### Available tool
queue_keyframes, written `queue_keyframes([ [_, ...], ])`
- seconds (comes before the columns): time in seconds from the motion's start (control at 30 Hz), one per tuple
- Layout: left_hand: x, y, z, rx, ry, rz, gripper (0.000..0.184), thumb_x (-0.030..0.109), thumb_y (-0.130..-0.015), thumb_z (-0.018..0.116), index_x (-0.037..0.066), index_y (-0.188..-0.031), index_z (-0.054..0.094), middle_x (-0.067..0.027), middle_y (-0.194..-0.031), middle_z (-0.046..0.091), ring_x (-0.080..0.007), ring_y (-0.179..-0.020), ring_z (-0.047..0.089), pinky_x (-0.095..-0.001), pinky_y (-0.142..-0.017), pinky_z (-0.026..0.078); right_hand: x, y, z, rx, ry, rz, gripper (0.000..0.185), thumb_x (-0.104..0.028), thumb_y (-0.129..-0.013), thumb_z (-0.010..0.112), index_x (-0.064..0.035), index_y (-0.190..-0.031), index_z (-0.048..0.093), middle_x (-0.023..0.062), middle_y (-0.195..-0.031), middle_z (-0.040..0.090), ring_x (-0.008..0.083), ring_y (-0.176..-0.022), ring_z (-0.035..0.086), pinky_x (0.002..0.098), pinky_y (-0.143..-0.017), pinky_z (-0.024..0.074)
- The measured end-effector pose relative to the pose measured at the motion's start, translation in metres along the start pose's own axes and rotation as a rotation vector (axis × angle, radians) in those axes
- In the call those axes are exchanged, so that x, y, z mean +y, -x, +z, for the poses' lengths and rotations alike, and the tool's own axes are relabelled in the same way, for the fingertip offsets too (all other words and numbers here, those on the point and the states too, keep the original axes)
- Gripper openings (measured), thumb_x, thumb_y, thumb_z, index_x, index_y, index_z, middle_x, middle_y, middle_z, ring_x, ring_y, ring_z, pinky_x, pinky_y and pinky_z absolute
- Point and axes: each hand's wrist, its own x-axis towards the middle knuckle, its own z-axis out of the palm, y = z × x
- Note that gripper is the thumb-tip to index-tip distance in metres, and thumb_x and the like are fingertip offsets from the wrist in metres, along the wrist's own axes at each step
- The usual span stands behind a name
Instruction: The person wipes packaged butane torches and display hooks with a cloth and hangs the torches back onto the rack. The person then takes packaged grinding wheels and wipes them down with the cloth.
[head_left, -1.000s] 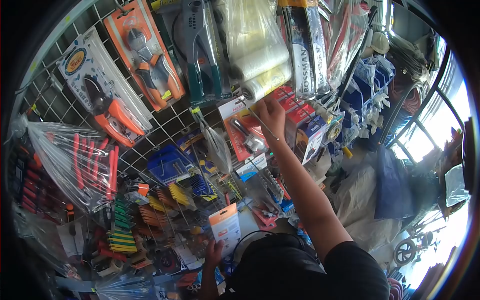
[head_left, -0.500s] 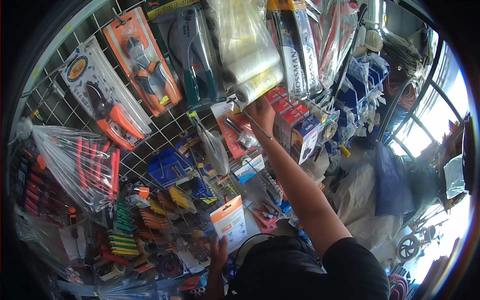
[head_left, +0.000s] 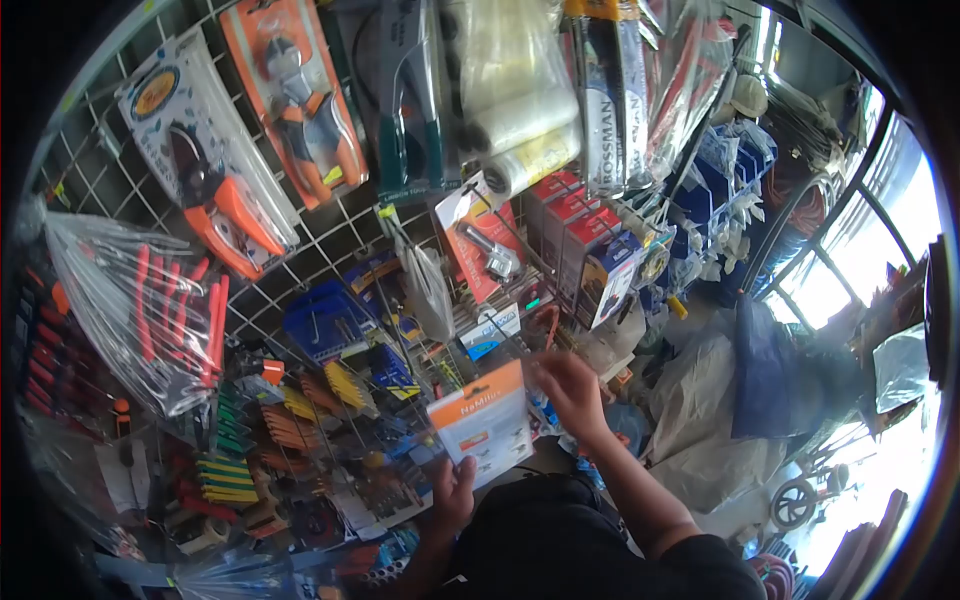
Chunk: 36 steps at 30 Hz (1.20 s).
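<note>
L hand (head_left: 455, 495) grips the card pack (head_left: 482, 420) at its lower L corner, a digit over the face; pack is tilted, orange top up, in front of the wire rack (head_left: 330, 215). R hand (head_left: 570, 395) is just beside the pack's upper R edge, fingers bent & partly closed; can't tell if they touch it or hold anything. Main risk, IMO: a drop, b/c the only sure hold is low at one corner w/ most of the card above it, so a knock from the R fingers could twist it loose. 2nd: a snag. The wrench pack (head_left: 490, 250) & blue-white pack (head_left: 492, 335) hang just beyond, so a careless lift could catch an edge or bend the card. 3rd: R forearm swinging far/up could brush the red boxes (head_left: 570, 215) & jostle them on their rods. Squeezing one corner too hard might crease it, too. Floor under the hands isn't clearly visible, so a dropped pack's landing spot = unknown.
</note>
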Motion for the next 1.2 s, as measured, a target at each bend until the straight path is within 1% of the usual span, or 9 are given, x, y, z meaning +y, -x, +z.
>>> queue_keyframes([
  [0.13,0.011,-0.017,0.017,-0.043,0.319,-0.088,0.030,0.015,-0.101,0.052,-0.002,-0.126,0.051,-0.0086,-0.117,0.061,-0.0142,-0.109,0.056,-0.0313,-0.095,0.044,0.008,0.052,-0.022,-0.169,-0.183,0.360,0.029,-0.019,-0.099,0.058,-0.0009,-0.122,0.060,0.0068,-0.111,0.066,0.0133,-0.105,0.062,0.0302,-0.090,0.0496],
  [0.2,0.004,-0.025,0.019,-0.139,0.471,-0.163,0.036,0.017,-0.101,0.053,-0.002,-0.131,0.048,-0.0085,-0.121,0.060,-0.0144,-0.113,0.056,-0.0314,-0.097,0.045,0.032,0.064,-0.029,-0.267,-0.759,0.499,0.043,-0.030,-0.099,0.058,0.0000,-0.130,0.054,0.0088,-0.124,0.061,0.0161,-0.118,0.055,0.0352,-0.102,0.0435],
  [0.43,0.003,-0.047,0.049,-0.738,0.935,-0.531,0.057,0.034,-0.099,0.057,0.000,-0.141,0.040,-0.0143,-0.118,0.064,-0.0207,-0.106,0.065,-0.0381,-0.090,0.053,-0.013,0.060,-0.008,-0.405,-0.769,0.287,0.076,-0.038,-0.091,0.069,0.0045,-0.144,0.036,0.0151,-0.137,0.053,0.0208,-0.121,0.055,0.0390,-0.104,0.0437],
  [0.53,-0.012,-0.043,0.068,-0.874,0.905,-0.427,0.048,0.026,-0.101,0.053,0.001,-0.141,0.041,-0.0107,-0.121,0.060,-0.0211,-0.110,0.062,-0.0333,-0.091,0.053,-0.006,0.054,-0.023,-0.535,-0.747,0.281,0.078,-0.032,-0.087,0.074,0.0053,-0.143,0.035,0.0155,-0.135,0.055,0.0202,-0.113,0.061,0.0365,-0.097,0.0493],
  [0.57,-0.023,-0.042,0.089,-0.877,0.905,-0.425,0.048,0.026,-0.101,0.053,0.001,-0.141,0.041,-0.0107,-0.121,0.060,-0.0211,-0.110,0.062,-0.0333,-0.091,0.053,-0.008,0.054,-0.022,-0.535,-0.744,0.278,0.078,-0.032,-0.087,0.074,0.0053,-0.143,0.035,0.0155,-0.135,0.055,0.0202,-0.113,0.061,0.0365,-0.097,0.0493],
  [0.67,-0.034,-0.043,0.120,-0.364,1.056,0.156,0.051,0.028,-0.102,0.052,0.000,-0.142,0.038,-0.0138,-0.125,0.057,-0.0222,-0.109,0.063,-0.0342,-0.089,0.056,-0.005,0.057,-0.014,-0.155,-0.612,0.342,0.048,-0.020,-0.088,0.075,0.0019,-0.125,0.053,0.0082,-0.109,0.066,0.0145,-0.092,0.066,0.0302,-0.079,0.0541],
  [0.77,0.016,-0.049,0.067,-0.638,1.191,-0.562,0.056,0.034,-0.102,0.051,0.000,-0.143,0.036,-0.0162,-0.129,0.054,-0.0243,-0.115,0.060,-0.0350,-0.094,0.054,-0.010,0.054,-0.015,-0.042,-0.523,0.369,0.037,-0.013,-0.090,0.070,0.0004,-0.122,0.057,0.0068,-0.108,0.067,0.0123,-0.093,0.065,0.0301,-0.081,0.0536],
  [0.93,0.008,-0.037,0.048,-0.444,0.980,-0.596,0.064,0.053,-0.099,0.046,0.008,-0.144,0.040,-0.0160,-0.138,0.052,-0.0300,-0.124,0.055,-0.0491,-0.107,0.040,-0.036,0.026,-0.020,0.036,-0.385,0.195,0.027,-0.006,-0.092,0.066,0.0025,-0.116,0.061,0.0083,-0.108,0.068,0.0137,-0.096,0.065,0.0299,-0.086,0.0525],
  [1.2,0.006,-0.032,0.025,-0.503,0.924,-0.485,0.053,0.047,-0.101,0.044,0.004,-0.131,0.051,-0.0198,-0.129,0.059,-0.0369,-0.119,0.058,-0.0501,-0.102,0.044,-0.057,-0.023,-0.033,0.014,-0.252,0.005,0.033,-0.012,-0.092,0.070,0.0050,-0.118,0.060,0.0093,-0.108,0.070,0.0115,-0.098,0.064,0.0275,-0.087,0.0505],
])
